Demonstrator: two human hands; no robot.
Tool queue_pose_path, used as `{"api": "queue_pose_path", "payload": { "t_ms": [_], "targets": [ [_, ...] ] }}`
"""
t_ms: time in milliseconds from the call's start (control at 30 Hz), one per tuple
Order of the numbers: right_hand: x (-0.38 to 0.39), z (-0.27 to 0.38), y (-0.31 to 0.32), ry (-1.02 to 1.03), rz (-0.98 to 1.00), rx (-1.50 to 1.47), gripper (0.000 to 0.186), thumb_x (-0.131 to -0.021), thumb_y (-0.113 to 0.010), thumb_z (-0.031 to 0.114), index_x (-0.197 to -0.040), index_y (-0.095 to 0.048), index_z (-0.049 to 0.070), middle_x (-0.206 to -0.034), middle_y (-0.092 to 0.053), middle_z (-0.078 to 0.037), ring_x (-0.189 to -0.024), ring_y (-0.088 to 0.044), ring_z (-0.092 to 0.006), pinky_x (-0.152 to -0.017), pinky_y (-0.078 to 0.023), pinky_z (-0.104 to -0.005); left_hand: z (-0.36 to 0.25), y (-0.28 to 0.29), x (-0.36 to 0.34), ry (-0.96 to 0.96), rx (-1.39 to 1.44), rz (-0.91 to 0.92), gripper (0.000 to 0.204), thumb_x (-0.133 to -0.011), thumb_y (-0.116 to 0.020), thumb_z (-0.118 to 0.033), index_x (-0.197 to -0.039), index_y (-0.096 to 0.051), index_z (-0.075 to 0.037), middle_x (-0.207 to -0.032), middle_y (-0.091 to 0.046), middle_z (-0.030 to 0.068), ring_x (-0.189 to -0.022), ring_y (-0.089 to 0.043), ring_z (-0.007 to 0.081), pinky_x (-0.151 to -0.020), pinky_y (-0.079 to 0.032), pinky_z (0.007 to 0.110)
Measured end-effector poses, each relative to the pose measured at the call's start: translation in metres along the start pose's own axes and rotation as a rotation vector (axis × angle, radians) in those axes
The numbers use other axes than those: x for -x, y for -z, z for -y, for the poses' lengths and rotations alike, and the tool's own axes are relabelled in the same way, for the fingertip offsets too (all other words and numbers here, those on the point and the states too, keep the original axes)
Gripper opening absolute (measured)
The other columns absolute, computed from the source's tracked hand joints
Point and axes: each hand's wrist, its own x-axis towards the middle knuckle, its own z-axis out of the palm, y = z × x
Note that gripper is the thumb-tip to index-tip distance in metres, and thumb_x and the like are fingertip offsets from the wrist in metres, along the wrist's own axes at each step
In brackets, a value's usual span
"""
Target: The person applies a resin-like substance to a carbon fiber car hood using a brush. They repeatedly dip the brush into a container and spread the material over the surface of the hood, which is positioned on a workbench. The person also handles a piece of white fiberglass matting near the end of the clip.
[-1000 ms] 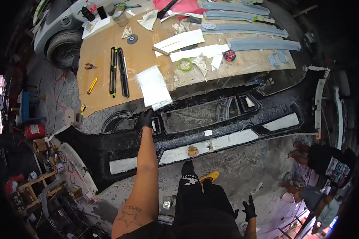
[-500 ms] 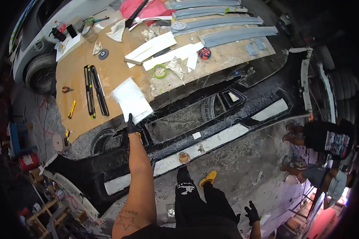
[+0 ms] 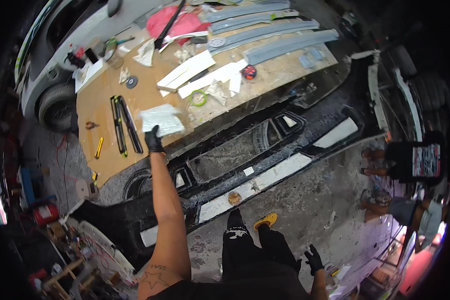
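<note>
My left hand (image 3: 153, 140), in a black glove, reaches far forward and grips the near edge of a pale sheet of fibre mat (image 3: 161, 119) lying on the brown board (image 3: 135, 95). Below the arm a black car bumper (image 3: 265, 155) lies on the floor with white patches along it. My right hand (image 3: 314, 258), also black-gloved, hangs low by my hip with fingers spread and holds nothing. My black trouser legs and a yellow sandal (image 3: 266, 220) stand just in front of the bumper.
On the board lie black trim strips (image 3: 125, 124), a green tape roll (image 3: 198, 97), white sheets (image 3: 205, 75), grey side skirts (image 3: 270, 35) and a red cloth (image 3: 180, 22). A white car (image 3: 55, 75) stands at the left. Another person (image 3: 410, 170) sits at the right.
My view has swung so the board and bumper shifted right and down. My left hand has moved from the bumper's edge up onto the board and taken hold of the pale sheet.
</note>
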Motion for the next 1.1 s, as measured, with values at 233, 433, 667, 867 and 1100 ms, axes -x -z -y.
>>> {"api": "queue_pose_path", "payload": {
  "t_ms": [233, 433, 667, 867, 1100],
  "targets": [
    [-0.019, 0.011, -0.002, 0.202, -0.010, 0.242, 0.072, -0.089, -0.060, 0.050, -0.147, -0.037, 0.015, -0.148, -0.039, -0.018, -0.135, -0.039, -0.0324, -0.111, -0.032, -0.0392, -0.148, -0.073, -0.084, -0.200, -0.389, 0.305, 0.030, -0.084, -0.069, -0.014, -0.111, -0.066, -0.003, -0.098, -0.065, 0.0061, -0.086, -0.060, 0.0212, -0.073, -0.051, 0.034],
    [-0.032, -0.038, -0.014, 0.226, -0.089, 0.110, 0.077, -0.087, -0.057, 0.056, -0.149, -0.034, 0.017, -0.152, -0.033, -0.017, -0.140, -0.031, -0.0339, -0.115, -0.026, -0.0438, -0.188, -0.195, -0.041, 0.008, -0.556, 0.248, 0.026, -0.085, -0.068, -0.016, -0.109, -0.065, -0.004, -0.091, -0.064, 0.0052, -0.075, -0.058, 0.0175, -0.063, -0.050, 0.031],
    [-0.005, -0.075, -0.021, 0.105, -0.098, 0.051, 0.079, -0.085, -0.058, 0.058, -0.150, -0.033, 0.020, -0.153, -0.032, -0.018, -0.141, -0.031, -0.0355, -0.116, -0.025, -0.0448, -0.220, -0.237, 0.024, 0.103, -0.588, 0.344, 0.023, -0.086, -0.066, -0.018, -0.105, -0.065, -0.006, -0.084, -0.062, 0.0041, -0.063, -0.056, 0.0132, -0.051, -0.049, 0.026],
    [-0.034, -0.107, -0.008, 0.139, -0.123, 0.020, 0.079, -0.085, -0.059, 0.057, -0.148, -0.035, 0.017, -0.150, -0.037, -0.018, -0.139, -0.034, -0.0353, -0.114, -0.028, -0.0436, -0.182, -0.296, 0.074, 0.106, -0.285, 1.041, 0.037, -0.084, -0.066, -0.018, -0.115, -0.062, 0.002, -0.106, -0.066, 0.0120, -0.097, -0.060, 0.0238, -0.090, -0.047, 0.037],
    [-0.076, -0.183, 0.022, 0.219, -0.248, -0.224, 0.082, -0.082, -0.061, 0.057, -0.148, -0.036, 0.014, -0.147, -0.041, -0.019, -0.136, -0.040, -0.0345, -0.113, -0.032, -0.0416, -0.062, -0.383, 0.327, 0.252, -0.302, 1.278, 0.040, -0.084, -0.061, -0.015, -0.120, -0.057, 0.001, -0.118, -0.062, 0.0127, -0.112, -0.056, 0.0269, -0.100, -0.043, 0.040]
  ]
}}
